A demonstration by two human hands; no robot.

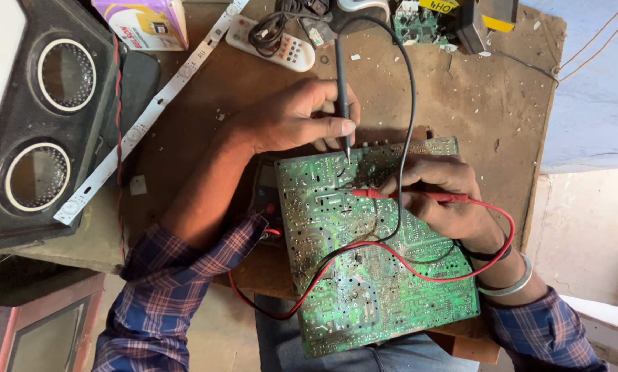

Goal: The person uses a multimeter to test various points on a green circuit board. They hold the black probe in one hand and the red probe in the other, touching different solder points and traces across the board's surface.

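A large green circuit board [371, 275] lies solder side up across the front edge of a worn brown table [474, 96]. My left hand [295, 117] grips a black test probe [342, 89] upright, its metal tip touching the board's far edge. My right hand [440, 196] rests on the board and pinches a red test probe [391, 195] lying flat, tip pointing left onto the board. A black lead [406, 103] and a red lead [419, 270] trail over the board toward a meter partly hidden under its left edge.
A black speaker box [40, 117] with two round openings stands at left. A white strip with small lamps [137, 131] lies diagonally beside it. At the back are a white remote control [281, 45], a small carton [143, 24] and a small green board [419, 24]. The table's right edge drops to a pale floor.
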